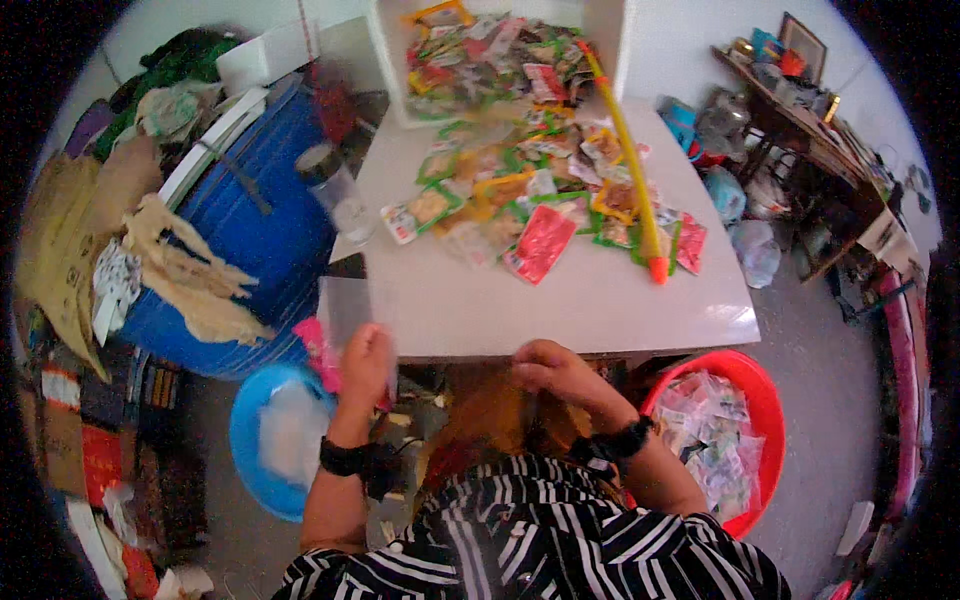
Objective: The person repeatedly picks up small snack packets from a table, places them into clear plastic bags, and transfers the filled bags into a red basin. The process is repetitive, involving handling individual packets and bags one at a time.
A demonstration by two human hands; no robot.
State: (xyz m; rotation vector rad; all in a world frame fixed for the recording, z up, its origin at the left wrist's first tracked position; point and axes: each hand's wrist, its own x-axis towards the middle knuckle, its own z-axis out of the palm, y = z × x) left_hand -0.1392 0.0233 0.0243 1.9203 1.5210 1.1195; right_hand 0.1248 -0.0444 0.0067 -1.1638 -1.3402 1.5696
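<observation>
My left hand is closed on a clear plastic bag, which stands up from the fingers at the table's front left corner. My right hand is by the front edge with its fingers curled; whatever they hold, if anything, is hidden. Beyond both hands, small snack packets in red, green and orange lie heaped on the white table. More packets spill from a white box lying on its side at the back. A yellow stick with orange ends lies across the heap.
Left of me stands a blue basin with clear bags; right, a red basin with filled clear bags. A clear jar is at the table's left edge, beside a large blue barrel. A cluttered wooden table stands far right.
</observation>
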